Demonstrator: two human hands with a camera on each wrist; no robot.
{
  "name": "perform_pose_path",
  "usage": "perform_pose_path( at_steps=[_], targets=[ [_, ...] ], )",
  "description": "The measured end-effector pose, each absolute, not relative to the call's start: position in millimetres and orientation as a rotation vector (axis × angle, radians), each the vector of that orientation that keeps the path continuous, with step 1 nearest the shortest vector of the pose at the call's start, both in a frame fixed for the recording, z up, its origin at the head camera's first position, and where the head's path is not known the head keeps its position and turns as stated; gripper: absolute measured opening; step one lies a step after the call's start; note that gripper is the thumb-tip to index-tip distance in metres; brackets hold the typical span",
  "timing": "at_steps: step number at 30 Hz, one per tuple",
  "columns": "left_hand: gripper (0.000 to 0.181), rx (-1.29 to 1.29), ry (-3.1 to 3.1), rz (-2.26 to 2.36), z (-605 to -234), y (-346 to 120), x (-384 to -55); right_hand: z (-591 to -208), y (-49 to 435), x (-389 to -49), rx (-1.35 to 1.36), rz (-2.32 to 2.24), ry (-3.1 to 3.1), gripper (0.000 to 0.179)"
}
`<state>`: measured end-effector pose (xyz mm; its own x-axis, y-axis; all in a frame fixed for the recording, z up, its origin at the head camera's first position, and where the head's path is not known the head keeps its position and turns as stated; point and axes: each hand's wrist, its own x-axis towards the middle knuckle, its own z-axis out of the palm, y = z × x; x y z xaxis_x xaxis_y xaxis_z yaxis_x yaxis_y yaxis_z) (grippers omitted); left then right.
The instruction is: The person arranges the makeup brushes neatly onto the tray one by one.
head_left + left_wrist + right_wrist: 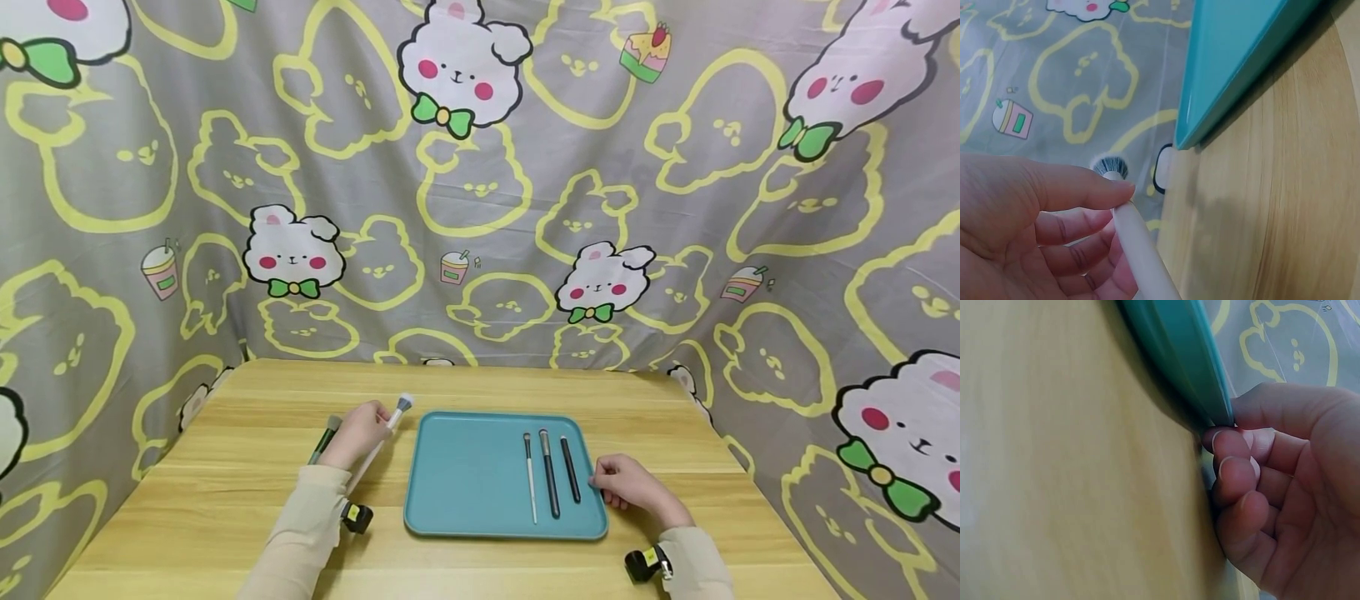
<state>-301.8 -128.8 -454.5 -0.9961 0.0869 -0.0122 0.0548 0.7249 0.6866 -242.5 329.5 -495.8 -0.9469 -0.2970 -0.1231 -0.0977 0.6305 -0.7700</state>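
Note:
My left hand pinches a white-handled makeup brush between thumb and fingers, left of the blue-green tray. In the left wrist view the brush's dark, pale-tipped bristles point away from me. My right hand grips the tray's right rim, thumb above and curled index finger below, as the right wrist view shows. On the tray's right half lie a thin white-handled brush, a dark brush with a silvery top and a shorter black brush-like stick.
A green-handled brush lies on the table beyond my left wrist, partly hidden by it. The wooden table runs back to a grey cartoon-print curtain, which also hangs at both sides.

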Motion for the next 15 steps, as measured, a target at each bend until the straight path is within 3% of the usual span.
perform_pose_path(
  at_steps=[15],
  targets=[
    [0.023,0.151,2.856,1.263,-455.2,-102.7,-307.1,-498.8,331.4,-244.5,-0.337,-1.223,2.611,0.025]
  ],
)
